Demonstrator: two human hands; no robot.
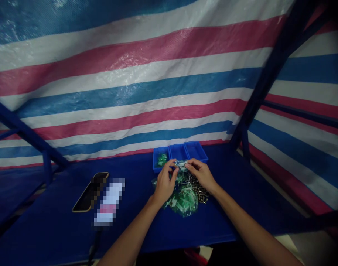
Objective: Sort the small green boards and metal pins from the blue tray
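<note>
Between my two hands a small clear plastic bag with pale contents is stretched out, just in front of the blue bins. My left hand pinches its left side with thumb and fingertips. At the opposite side, my right hand has its thumb and fingers closed on the edge. Beneath the hands lies a pile of clear bags with green and white pieces. Dark, shiny metal parts are heaped beside it, partly under my right hand; their exact kind is too small to tell.
A blue bin with green packets stands at the left of two more blue bins. On the blue table, a phone and a pixelated pale object lie to the left. Striped sheeting and blue frame bars surround the table.
</note>
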